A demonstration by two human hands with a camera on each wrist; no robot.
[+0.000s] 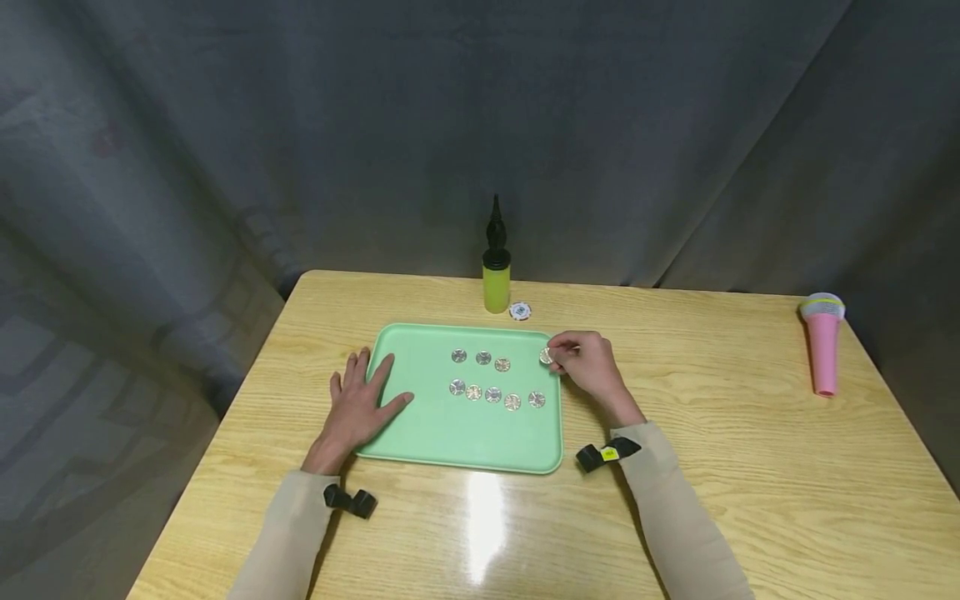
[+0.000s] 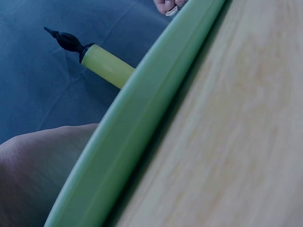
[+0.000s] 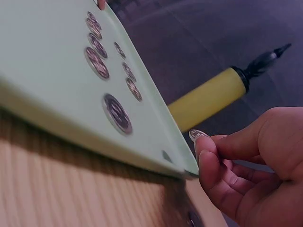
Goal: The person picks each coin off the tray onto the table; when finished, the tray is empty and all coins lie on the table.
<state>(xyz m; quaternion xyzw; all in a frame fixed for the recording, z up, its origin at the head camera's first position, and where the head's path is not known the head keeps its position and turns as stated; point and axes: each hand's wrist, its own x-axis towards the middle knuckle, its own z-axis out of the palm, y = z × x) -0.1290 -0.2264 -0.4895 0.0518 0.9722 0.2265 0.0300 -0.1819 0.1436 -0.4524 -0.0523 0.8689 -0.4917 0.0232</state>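
A mint-green tray [image 1: 420, 433] lies on the table, with several silver coins [image 1: 492, 394] in two rows on it. Over the tray's back right corner, my right hand [image 1: 588, 362] pinches a coin [image 1: 546, 356] between thumb and fingers. The right wrist view shows this coin [image 3: 196, 134] held at the fingertips, just above the rim. My left hand [image 1: 360, 408] rests on the tray's left edge with its fingers spread, holding nothing. Only part of that hand [image 2: 42, 165] shows in the left wrist view, behind the tray wall [image 2: 128, 127].
Behind the tray stands a yellow-green hand pump [image 1: 496, 283] with a black nozzle. A white poker chip [image 1: 520, 311] lies beside its base. At the table's far right is a pink toy microphone [image 1: 823, 350]. A dark curtain [image 1: 637, 142] hangs behind the wooden table [image 1: 720, 400].
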